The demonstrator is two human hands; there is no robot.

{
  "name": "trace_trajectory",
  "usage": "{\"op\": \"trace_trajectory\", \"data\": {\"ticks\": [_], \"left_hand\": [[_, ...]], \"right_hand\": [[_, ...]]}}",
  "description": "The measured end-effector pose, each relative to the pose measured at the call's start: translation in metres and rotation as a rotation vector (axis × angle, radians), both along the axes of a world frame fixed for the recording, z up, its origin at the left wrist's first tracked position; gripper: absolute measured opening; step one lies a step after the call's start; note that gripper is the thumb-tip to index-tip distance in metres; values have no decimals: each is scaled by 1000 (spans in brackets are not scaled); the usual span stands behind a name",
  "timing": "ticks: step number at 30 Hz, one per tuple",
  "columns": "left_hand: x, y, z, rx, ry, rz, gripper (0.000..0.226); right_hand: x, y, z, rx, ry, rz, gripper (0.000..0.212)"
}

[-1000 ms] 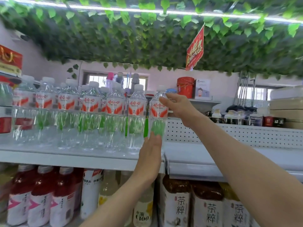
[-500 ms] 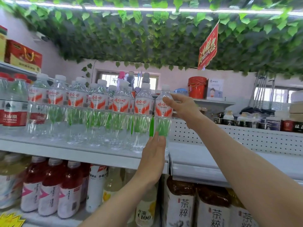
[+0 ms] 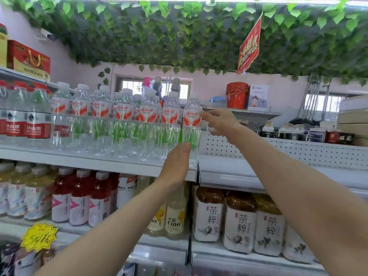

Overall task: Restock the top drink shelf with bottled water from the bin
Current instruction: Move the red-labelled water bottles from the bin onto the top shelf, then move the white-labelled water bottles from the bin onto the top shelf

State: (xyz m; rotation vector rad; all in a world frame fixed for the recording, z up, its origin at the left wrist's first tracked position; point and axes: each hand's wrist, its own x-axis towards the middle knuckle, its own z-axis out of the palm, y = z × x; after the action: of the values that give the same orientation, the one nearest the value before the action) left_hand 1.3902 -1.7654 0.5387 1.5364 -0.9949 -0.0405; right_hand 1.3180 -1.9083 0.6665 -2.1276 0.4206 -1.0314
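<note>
Water bottle: centre of frame, upright, at the right end of the row on the top shelf.
Left hand: fingers straight, flat against the bottle's lower front.
Right hand: fingers loosely extended, holding nothing, with the tips at the bottle's label; I cannot tell whether they touch it.
Tea bottles: lower right, one shelf down.

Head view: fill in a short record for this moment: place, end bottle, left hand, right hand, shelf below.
place: top shelf of a shop drinks rack
end bottle: water bottle upright at the row's right end
left hand: open, fingers flat at the bottle's base
right hand: open, fingertips at its label
shelf below: tea bottles, red drinks
</note>
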Motion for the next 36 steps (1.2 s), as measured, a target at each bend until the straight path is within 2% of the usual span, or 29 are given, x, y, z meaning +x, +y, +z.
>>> {"op": "trace_trajectory", "data": {"ticks": [2,6,12,15,18,24,29,36], "left_hand": [[-10,15,3,4,-29,35,70],[-39,49,6,11,-58,72,71],[-104,101,-20,51,-149,181,71],[-138,119,-43,92,-174,219,71],[-172,129,-65,153,-237,260,70],[-229,126,-116,243,-254,228,64],[-253,109,-173,338,-256,262,64],[-278,66,-261,546,-111,274,66]], "right_hand": [[-24,10,-4,-12,46,-39,61],[-74,34,-18,-32,98,-95,73],[-157,81,-60,-166,231,-224,68],[-201,103,-89,-302,365,-267,67],[-242,119,-120,-351,492,-311,67],[-303,122,-190,-274,611,-319,74],[-332,88,-252,-169,674,-299,74],[-354,31,-342,-95,831,-207,77]]}}
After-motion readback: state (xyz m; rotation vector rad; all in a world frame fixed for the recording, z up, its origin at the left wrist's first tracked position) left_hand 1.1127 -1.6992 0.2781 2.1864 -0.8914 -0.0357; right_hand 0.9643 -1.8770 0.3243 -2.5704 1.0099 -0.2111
